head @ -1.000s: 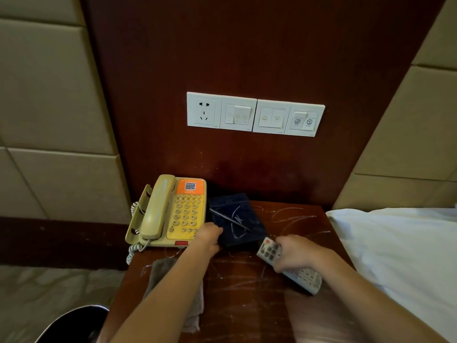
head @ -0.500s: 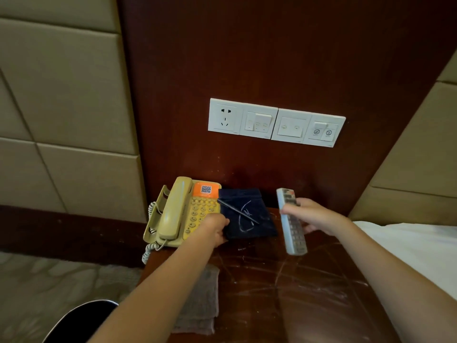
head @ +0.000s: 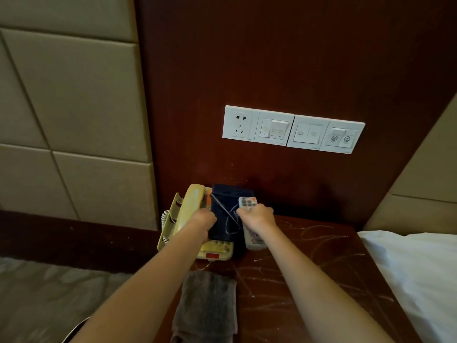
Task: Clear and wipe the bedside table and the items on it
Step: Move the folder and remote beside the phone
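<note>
A yellow phone [head: 184, 214] stands at the back left of the dark wooden bedside table [head: 309, 263]. My left hand [head: 204, 222] grips a dark blue notepad [head: 226, 214] with a pen across it and holds it over the phone's keypad. My right hand [head: 258, 216] holds a white remote control [head: 248, 203], which lies right beside the notepad. A folded grey cloth [head: 206, 305] rests on the table's near left part. White scribbles mark the tabletop.
A white socket and switch panel [head: 293, 128] is on the wooden wall panel above the table. White bedding [head: 420, 273] borders the table on the right. A dark round object [head: 76, 330] shows at the lower left, over patterned carpet.
My left hand has lifted the notepad leftward onto the phone. My right hand has brought the remote from the right over to the notepad's right side.
</note>
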A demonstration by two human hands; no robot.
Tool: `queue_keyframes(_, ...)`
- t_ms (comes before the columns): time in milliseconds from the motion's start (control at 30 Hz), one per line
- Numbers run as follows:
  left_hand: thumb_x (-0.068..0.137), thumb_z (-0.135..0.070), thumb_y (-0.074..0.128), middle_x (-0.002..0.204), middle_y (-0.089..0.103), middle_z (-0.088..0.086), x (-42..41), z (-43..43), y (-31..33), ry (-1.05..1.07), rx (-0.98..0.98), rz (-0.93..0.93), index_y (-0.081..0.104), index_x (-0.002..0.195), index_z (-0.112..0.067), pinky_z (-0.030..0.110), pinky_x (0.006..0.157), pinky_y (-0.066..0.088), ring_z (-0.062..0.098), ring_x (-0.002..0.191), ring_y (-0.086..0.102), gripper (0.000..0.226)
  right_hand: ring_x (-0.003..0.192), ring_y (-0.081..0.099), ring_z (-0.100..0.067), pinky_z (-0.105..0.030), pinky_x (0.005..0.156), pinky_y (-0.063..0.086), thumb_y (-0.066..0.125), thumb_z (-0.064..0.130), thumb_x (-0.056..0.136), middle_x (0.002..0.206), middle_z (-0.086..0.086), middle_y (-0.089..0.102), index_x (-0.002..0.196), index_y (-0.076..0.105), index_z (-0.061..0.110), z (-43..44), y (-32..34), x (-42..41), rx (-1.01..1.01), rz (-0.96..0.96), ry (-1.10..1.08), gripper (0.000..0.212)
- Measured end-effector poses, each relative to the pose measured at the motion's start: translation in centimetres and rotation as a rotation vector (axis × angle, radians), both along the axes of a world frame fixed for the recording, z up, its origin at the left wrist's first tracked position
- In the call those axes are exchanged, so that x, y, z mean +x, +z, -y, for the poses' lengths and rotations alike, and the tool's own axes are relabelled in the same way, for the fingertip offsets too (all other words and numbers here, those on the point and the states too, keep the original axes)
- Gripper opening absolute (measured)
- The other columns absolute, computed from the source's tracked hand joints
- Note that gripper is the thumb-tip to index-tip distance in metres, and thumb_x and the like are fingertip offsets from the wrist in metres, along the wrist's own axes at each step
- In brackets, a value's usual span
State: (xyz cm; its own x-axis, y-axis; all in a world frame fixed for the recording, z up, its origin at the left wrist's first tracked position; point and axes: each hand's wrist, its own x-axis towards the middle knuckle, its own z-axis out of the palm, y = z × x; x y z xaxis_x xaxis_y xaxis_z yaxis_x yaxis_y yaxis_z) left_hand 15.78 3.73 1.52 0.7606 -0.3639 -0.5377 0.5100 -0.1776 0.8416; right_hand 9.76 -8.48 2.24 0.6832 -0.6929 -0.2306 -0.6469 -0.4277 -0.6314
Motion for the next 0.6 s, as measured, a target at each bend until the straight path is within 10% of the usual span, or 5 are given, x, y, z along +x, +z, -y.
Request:
queue_keyframes(167, 0.095, 0.001, 0.042, 0.071, 0.040, 0.003, 1.1, -0.4, 0.0, -0.116, 0.271, 0.284, 0.036, 0.066, -0.016, 0.034, 0.080, 0.047, 0.014, 0.060, 0.041, 0.034, 0.081, 0.046, -0.024, -0.028, 0.069, 0.038, 0.051, 0.041, 0.092, 0.138, -0.018, 0.030, 0.124, 0.051, 0.002, -0.2, -0.7, 0.0, -0.010, -0.037, -0.007, 0.051)
queue_keyframes(400, 0.095, -0.004, 0.040, 0.113, 0.061, 0.012, 0.1, -2.0, 1.9, -0.472, 0.991, 0.989, 0.058, 0.107, -0.005, 0.030, 0.071, 0.045, 0.027, 0.100, 0.061, 0.021, 0.094, 0.056, -0.029, -0.030, 0.068, 0.040, 0.056, 0.041, 0.089, 0.126, -0.017, 0.048, 0.120, 0.054, 0.002, -2.0, -1.8, 1.6, 0.034, 0.070, -0.047, 0.050)
queue_keyframes(600, 0.099, -0.035, 0.037, 0.137, 0.041, 0.013, 2.5, -5.3, 0.8, -0.243, 0.973, 0.873, 0.040, 0.134, -0.011, 0.042, 0.099, 0.039, 0.031, 0.126, 0.039, 0.043, 0.103, 0.056, -0.032, -0.032, 0.073, 0.042, 0.058, 0.041, 0.089, 0.124, -0.016, 0.046, 0.122, 0.051, 0.002, -3.7, -3.0, 2.6, 0.008, 0.147, -0.154, 0.051)
